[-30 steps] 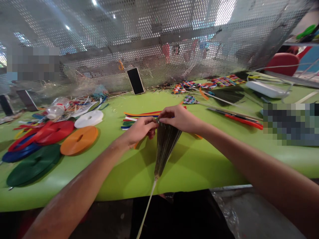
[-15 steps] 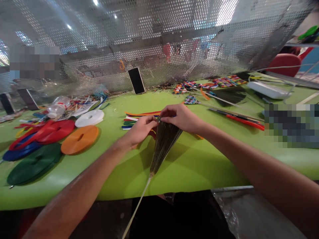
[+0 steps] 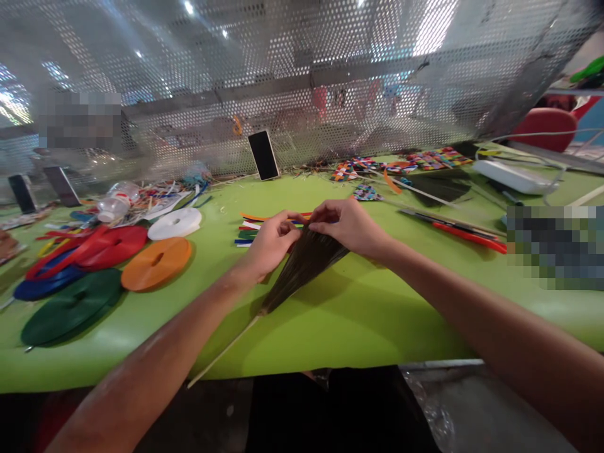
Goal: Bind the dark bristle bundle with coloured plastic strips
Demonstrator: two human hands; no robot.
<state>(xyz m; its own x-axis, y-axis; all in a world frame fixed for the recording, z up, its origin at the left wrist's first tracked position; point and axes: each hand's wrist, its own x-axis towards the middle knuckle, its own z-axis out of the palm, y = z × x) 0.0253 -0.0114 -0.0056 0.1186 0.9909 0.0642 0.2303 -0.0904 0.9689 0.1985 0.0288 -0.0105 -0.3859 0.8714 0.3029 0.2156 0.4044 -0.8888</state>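
Observation:
A dark, finely ribbed palm leaf [image 3: 306, 264] with a pale thin stem [image 3: 226, 350] slants across the table in front of me, its wide end away from me. My left hand [image 3: 271, 242] pinches the leaf's far left corner between thumb and fingers. Right beside it, my right hand [image 3: 342, 225] is closed on the far edge, its fingertips almost touching the left ones. Behind and left of the hands lie several coloured strips [image 3: 246, 233], partly hidden by my left hand.
Rolls of ribbon lie at left: green [image 3: 70, 307], orange [image 3: 156, 263], red [image 3: 113, 244], blue [image 3: 47, 284] and white [image 3: 174, 223]. A phone [image 3: 263, 155] leans at the back. On the right are a red-handled tool [image 3: 472, 238], woven colourful pieces [image 3: 368, 192] and another dark leaf [image 3: 436, 186].
The leaf's stem end has swung left and the leaf now lies more slanted and flatter. My hands stay close together at its far edge. The view has shifted slightly.

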